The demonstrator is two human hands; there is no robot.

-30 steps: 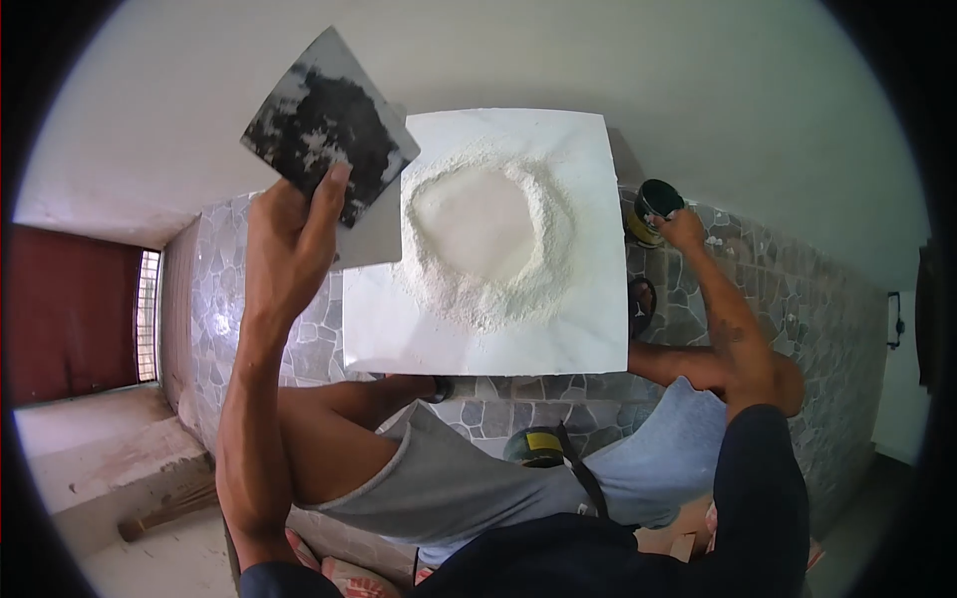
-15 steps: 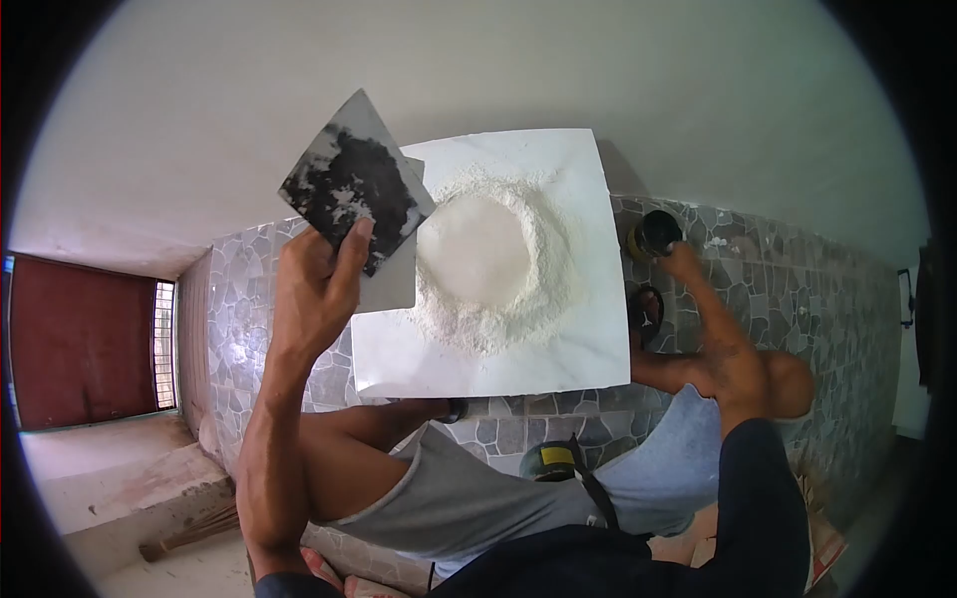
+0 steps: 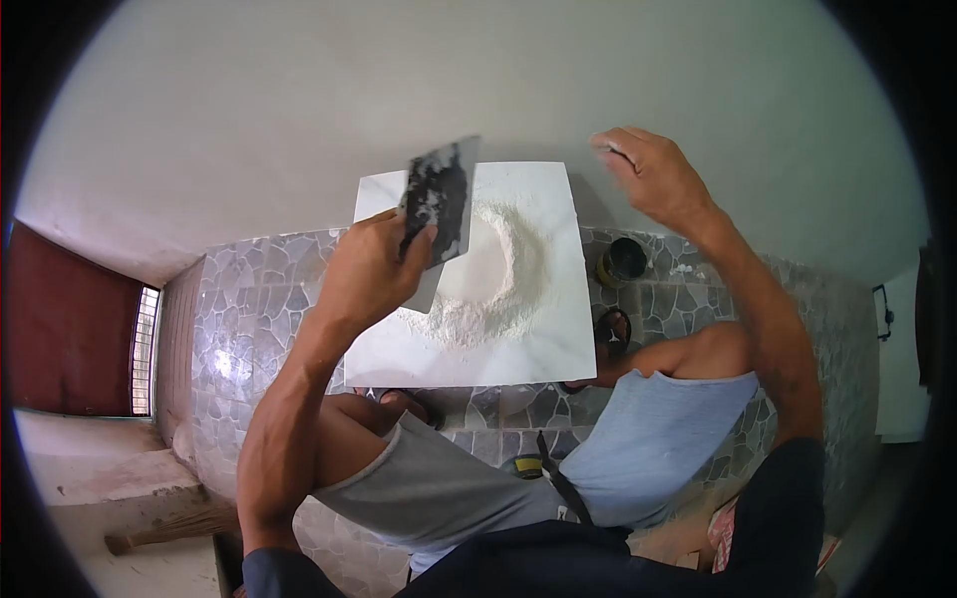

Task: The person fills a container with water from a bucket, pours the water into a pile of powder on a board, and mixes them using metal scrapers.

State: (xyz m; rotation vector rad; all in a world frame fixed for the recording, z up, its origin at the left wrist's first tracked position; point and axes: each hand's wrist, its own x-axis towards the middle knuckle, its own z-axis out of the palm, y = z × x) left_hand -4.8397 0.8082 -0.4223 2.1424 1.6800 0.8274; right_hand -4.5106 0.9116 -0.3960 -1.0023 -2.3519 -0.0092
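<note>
My left hand (image 3: 374, 264) is closed around a flat metal putty scraper (image 3: 439, 194), its face smeared dark and tilted upright. Behind it a second, paler plate (image 3: 426, 289) shows in part. Both are above a white board (image 3: 399, 359), on which a ring of white powder (image 3: 518, 289) surrounds a whitish pool (image 3: 483, 264), partly hidden by the scraper. My right hand (image 3: 653, 174) is raised beyond the board's right side, in front of the wall, with its fingers curled in. Whether anything is inside them does not show. Below it a black can (image 3: 625, 259) stands on the floor.
A grey wall (image 3: 528, 70) rises behind the board. My knees and sandalled feet flank the board on the stone-patterned floor (image 3: 269, 279). A container with a yellow label (image 3: 523, 465) sits between my legs. At the lower left lies a broom (image 3: 169, 530).
My right hand has left the black can and risen up in front of the wall. The left hand has shifted right and turned the scraper more edge-on. The view has also shifted.
</note>
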